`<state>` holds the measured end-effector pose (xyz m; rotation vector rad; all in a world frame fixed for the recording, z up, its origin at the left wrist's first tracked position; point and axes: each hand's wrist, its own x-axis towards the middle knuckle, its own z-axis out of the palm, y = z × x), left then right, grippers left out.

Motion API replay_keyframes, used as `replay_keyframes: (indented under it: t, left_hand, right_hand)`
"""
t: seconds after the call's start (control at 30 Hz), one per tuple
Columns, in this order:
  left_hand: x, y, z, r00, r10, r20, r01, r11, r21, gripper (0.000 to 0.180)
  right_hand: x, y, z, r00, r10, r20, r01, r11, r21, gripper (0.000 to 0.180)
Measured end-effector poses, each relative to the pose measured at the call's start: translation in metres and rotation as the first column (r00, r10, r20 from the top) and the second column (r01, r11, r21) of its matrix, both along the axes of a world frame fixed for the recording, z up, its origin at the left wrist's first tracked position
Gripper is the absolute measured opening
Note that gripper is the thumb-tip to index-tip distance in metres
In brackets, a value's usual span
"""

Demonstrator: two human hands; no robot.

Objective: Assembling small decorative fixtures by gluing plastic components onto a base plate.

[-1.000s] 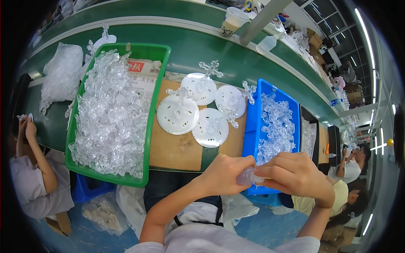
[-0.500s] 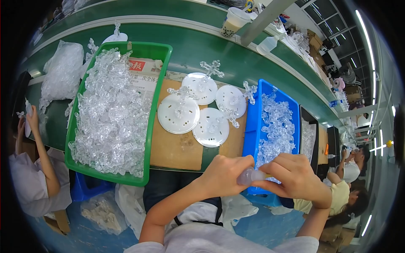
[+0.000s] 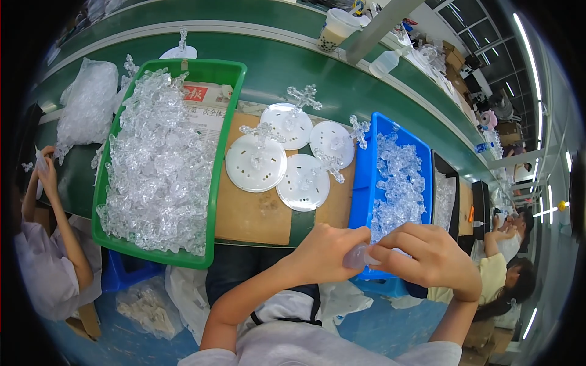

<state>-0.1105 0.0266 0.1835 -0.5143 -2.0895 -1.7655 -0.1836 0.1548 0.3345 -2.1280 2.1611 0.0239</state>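
Note:
My left hand (image 3: 323, 251) is closed around a small translucent plastic squeeze bottle (image 3: 354, 257), held over my lap at the table's front edge. The fingers of my right hand (image 3: 427, 256) pinch the bottle's narrow end and hide its tip. Just beyond, several white round discs (image 3: 256, 174) lie on brown cardboard (image 3: 259, 221), each with a clear plastic branched piece on it. A blue bin (image 3: 362, 177) beside my right hand holds a heap of clear plastic pieces (image 3: 398, 183).
A large green tray (image 3: 213, 210) of clear pieces (image 3: 159, 165), partly lined with newspaper (image 3: 207, 116), stands at left. Behind it lies a full plastic bag (image 3: 91, 100). A drink cup (image 3: 337, 29) and a clear bottle (image 3: 386, 63) stand at the back. Co-workers sit on both sides.
My right fingers have moved in against the bottle's neck, covering the yellowish tip seen before. My left hand stays in place. The co-worker at left has shifted their hands.

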Motion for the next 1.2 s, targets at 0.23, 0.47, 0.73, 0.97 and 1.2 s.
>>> replay_keyframes:
  t: [0.23,0.47,0.73,0.97,1.2]
  left_hand:
    - [0.003,0.008,-0.005,0.983,0.181,-0.021,-0.181,0.982,-0.049,0.03]
    - [0.001,0.006,-0.006,0.986,0.16,-0.05,-0.162,0.986,-0.03,0.028]
    - [0.0,0.002,-0.004,0.989,0.14,-0.056,-0.143,0.988,-0.063,0.029]
    - [-0.001,-0.007,-0.008,0.996,-0.087,0.033,0.084,0.994,0.067,0.027]
    - [0.002,-0.01,0.002,1.0,0.014,-0.013,-0.013,1.0,0.027,0.026]
  right_hand:
    - [0.007,0.006,-0.006,0.964,-0.264,-0.043,0.266,0.962,0.066,0.03]
    - [0.002,-0.004,0.004,0.931,-0.365,0.017,0.365,0.926,-0.093,0.03]
    - [0.008,0.003,-0.007,0.942,-0.279,0.188,0.297,0.952,-0.076,0.026]
    - [0.003,0.0,-0.001,0.982,-0.066,0.179,0.078,0.995,-0.059,0.028]
    - [0.001,-0.001,-0.005,0.95,-0.16,0.268,0.201,0.971,-0.131,0.03]
